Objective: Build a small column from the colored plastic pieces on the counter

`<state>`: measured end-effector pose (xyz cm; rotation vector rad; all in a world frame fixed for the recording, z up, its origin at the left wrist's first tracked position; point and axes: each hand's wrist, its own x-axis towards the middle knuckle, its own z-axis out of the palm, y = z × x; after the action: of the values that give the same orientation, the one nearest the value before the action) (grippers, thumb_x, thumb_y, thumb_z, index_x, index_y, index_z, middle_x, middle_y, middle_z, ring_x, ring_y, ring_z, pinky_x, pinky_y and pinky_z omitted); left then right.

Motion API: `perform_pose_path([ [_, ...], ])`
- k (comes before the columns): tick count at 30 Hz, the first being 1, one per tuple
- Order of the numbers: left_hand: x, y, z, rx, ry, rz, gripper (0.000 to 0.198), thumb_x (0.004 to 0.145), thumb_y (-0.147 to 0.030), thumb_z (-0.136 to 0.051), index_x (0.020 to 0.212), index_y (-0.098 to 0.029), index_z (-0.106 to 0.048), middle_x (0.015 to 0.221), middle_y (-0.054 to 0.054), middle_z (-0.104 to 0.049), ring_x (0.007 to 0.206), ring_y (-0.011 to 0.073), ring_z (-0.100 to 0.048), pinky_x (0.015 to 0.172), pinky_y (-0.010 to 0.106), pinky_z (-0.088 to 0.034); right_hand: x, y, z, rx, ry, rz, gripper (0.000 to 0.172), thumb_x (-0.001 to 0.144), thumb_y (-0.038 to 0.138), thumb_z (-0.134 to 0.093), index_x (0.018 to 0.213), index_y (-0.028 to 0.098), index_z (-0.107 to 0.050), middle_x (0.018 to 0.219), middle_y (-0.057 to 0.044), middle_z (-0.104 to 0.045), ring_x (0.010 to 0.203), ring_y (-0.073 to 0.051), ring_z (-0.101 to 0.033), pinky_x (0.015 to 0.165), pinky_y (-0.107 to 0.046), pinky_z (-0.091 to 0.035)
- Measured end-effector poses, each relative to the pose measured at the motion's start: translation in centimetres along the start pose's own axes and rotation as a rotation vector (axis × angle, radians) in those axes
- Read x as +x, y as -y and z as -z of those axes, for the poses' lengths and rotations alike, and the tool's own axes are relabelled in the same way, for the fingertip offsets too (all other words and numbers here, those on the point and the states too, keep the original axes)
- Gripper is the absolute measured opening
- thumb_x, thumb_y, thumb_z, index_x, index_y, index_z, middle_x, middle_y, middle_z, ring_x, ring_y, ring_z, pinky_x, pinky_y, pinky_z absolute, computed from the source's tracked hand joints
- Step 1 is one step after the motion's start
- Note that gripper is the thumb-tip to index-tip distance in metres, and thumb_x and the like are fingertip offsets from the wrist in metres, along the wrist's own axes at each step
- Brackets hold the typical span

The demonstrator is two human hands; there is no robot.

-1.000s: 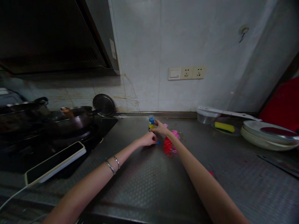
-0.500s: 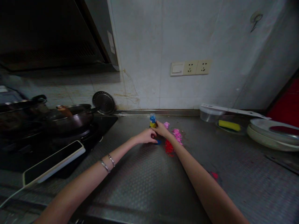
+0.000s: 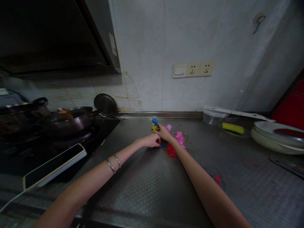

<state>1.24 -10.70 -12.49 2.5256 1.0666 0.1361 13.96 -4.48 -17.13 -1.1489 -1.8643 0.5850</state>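
Observation:
A small clear jar (image 3: 155,119) stands on the metal counter, with blue bits in its upper part and yellow ones lower down. My right hand (image 3: 163,132) has its fingers closed on the jar's right side. Just in front of the jar, my left hand (image 3: 153,140) bends down to the counter, its fingers pinched together at a little blue piece (image 3: 161,145). What kind of piece it is I cannot make out. Right of my hands lie a heap of pink strands (image 3: 180,139), a heap of red strands (image 3: 171,151) and a paler pink clump (image 3: 168,127).
On the left are a stove with a pan (image 3: 73,122), a round lid (image 3: 105,105) against the wall and a phone-like device (image 3: 55,164) on a cable. To the right stand a plastic tub (image 3: 212,117), a yellow sponge (image 3: 232,128), stacked plates (image 3: 273,139) and a red scrap (image 3: 217,179).
My left hand has shifted slightly right and its fingers have closed down at the blue piece, less of which shows now. My right hand stays at the jar.

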Motion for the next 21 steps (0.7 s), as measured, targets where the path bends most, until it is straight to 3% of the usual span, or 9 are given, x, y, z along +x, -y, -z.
perform_pose_path([
  [4, 0.3, -0.3, 0.0, 0.017, 0.033, -0.001, 0.012, 0.065, -0.012, -0.055, 0.073, -0.012, -0.064, 0.065, 0.002, -0.061, 0.056, 0.0099, -0.049, 0.053, 0.019, -0.035, 0.0, -0.1, 0.0, -0.007, 0.011, 0.000, 0.035, 0.065, 0.031, -0.064, 0.093, 0.014, -0.051, 0.084, -0.007, -0.062, 0.076, -0.016, -0.058, 0.067, -0.028, -0.045],
  [9, -0.5, -0.6, -0.2, 0.098, -0.010, 0.014, 0.015, 0.064, -0.020, -0.057, 0.075, -0.014, -0.064, 0.068, 0.002, -0.060, 0.055, 0.0108, -0.048, 0.049, 0.020, -0.033, 0.0, -0.2, -0.1, -0.015, 0.003, 0.001, 0.035, 0.065, 0.033, -0.063, 0.093, 0.014, -0.050, 0.086, -0.007, -0.061, 0.073, -0.016, -0.057, 0.065, -0.027, -0.045],
  [12, -1.2, 0.0, 0.9, 0.075, -0.019, -0.025, 0.015, 0.064, -0.020, -0.056, 0.075, -0.014, -0.064, 0.068, 0.001, -0.060, 0.056, 0.0099, -0.048, 0.051, 0.020, -0.033, 0.0, -0.4, -0.2, 0.020, -0.002, 0.027, 0.034, 0.067, 0.032, -0.061, 0.094, 0.014, -0.050, 0.087, -0.007, -0.061, 0.073, -0.015, -0.056, 0.066, -0.027, -0.044],
  [16, -1.3, 1.6, 5.8, 0.001, -0.104, -0.088, 0.017, 0.065, -0.018, -0.053, 0.075, -0.010, -0.063, 0.066, 0.000, -0.059, 0.057, 0.0087, -0.048, 0.054, 0.019, -0.035, 0.0, -0.6, -0.4, 0.018, -0.009, 0.057, 0.032, 0.068, 0.029, -0.059, 0.095, 0.014, -0.050, 0.088, -0.007, -0.061, 0.076, -0.015, -0.056, 0.069, -0.028, -0.044],
  [21, 0.4, 2.9, 13.2, 0.113, -0.244, -0.052, 0.021, 0.064, -0.022, -0.052, 0.072, -0.008, -0.065, 0.062, 0.002, -0.059, 0.055, 0.0090, -0.047, 0.053, 0.019, -0.034, -0.2, -0.5, -0.3, 0.009, -0.004, 0.052, 0.041, 0.068, 0.034, -0.060, 0.102, 0.015, -0.049, 0.090, -0.007, -0.061, 0.075, -0.016, -0.056, 0.068, -0.028, -0.043],
])
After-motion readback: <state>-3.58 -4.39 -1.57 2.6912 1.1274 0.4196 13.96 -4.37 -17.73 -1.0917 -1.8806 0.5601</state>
